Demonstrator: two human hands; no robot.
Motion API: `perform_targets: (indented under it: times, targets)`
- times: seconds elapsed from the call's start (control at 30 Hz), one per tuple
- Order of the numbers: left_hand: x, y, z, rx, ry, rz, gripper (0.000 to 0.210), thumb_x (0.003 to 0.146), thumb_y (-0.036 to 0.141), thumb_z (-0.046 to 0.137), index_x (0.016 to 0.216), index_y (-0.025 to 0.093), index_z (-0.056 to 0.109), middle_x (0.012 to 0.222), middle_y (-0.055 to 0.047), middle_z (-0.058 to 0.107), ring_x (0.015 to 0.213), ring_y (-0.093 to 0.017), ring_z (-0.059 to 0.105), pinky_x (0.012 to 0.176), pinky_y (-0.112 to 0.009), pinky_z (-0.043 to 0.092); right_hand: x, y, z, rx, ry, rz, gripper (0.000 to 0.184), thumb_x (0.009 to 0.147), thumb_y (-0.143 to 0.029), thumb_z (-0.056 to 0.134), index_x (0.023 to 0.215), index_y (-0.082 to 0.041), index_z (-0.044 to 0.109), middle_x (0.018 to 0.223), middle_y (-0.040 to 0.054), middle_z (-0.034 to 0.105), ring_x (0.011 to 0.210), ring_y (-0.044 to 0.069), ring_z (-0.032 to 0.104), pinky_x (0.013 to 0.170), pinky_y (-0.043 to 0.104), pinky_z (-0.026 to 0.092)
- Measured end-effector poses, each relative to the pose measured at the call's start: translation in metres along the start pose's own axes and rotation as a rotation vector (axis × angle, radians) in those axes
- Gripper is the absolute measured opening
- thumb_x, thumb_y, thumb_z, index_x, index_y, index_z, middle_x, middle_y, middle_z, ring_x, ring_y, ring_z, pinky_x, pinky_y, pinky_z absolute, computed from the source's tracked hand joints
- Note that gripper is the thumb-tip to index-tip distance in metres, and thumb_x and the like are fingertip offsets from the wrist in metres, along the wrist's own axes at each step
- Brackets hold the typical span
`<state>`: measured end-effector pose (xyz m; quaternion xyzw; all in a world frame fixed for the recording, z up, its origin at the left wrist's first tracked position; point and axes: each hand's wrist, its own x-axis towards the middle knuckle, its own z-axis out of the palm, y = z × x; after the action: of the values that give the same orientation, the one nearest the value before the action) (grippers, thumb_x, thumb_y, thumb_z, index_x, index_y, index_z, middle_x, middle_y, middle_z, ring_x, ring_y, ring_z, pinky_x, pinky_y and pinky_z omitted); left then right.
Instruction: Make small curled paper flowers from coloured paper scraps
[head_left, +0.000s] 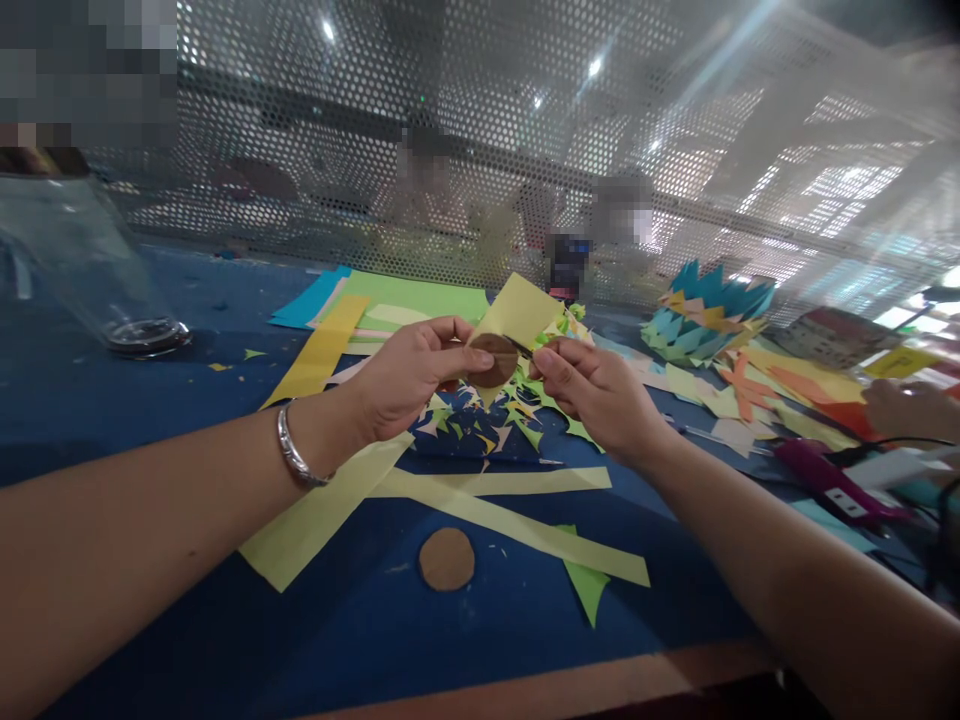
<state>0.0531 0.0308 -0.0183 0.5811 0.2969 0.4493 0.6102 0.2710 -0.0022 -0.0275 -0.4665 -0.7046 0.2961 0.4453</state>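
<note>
My left hand (pixel 427 375) pinches a round brown cardboard disc (pixel 495 362) flat against a sheet of pale yellow paper (pixel 523 305), thumb on top. My right hand (pixel 589 390) is closed on a thin dark pointed tool, its tip at the disc's edge; fingers cover most of it, so its kind is unclear. Beneath both hands lies a heap of paper offcuts (pixel 487 430) in green, yellow and pink. A second cardboard disc (pixel 447 559) rests nearer the table's front edge. Pale yellow strips (pixel 517 520) cross between it and the heap.
A glass jar (pixel 97 270) stands at left. Stacked coloured sheets (pixel 420 290) lie behind my left hand. To the right are a zigzag paper crown (pixel 705 310), paper scraps, a purple glue gun (pixel 832 480) and another person's hand (pixel 911 410). A perforated metal screen (pixel 480 170) rises behind the blue table.
</note>
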Motion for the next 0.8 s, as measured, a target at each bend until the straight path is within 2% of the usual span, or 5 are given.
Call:
perform_targets:
  times: [0.43, 0.8]
  targets:
    - [0.0012, -0.0015, -0.0013, 0.009, 0.059, 0.038, 0.015, 0.070, 0.021, 0.082, 0.081, 0.018, 0.071, 0.079, -0.001, 0.065, 0.070, -0.012, 0.056, 0.060, -0.027, 0.035, 0.0008, -0.0008, 0.0016, 0.012, 0.010, 0.026, 0.048, 0.090, -0.066, 0.057, 0.080, -0.018, 0.059, 0.060, -0.0054, 0.034, 0.051, 0.008, 0.027, 0.044, 0.025, 0.020]
    - [0.0040, -0.0070, -0.0056, 0.011, 0.020, 0.064, 0.019, 0.073, 0.027, 0.082, 0.086, 0.020, 0.070, 0.085, -0.002, 0.068, 0.074, -0.013, 0.058, 0.061, -0.026, 0.036, 0.0011, -0.0052, 0.0038, 0.054, 0.023, 0.049, 0.049, 0.089, -0.065, 0.058, 0.078, -0.018, 0.059, 0.059, -0.0056, 0.034, 0.050, 0.008, 0.027, 0.044, 0.023, 0.019]
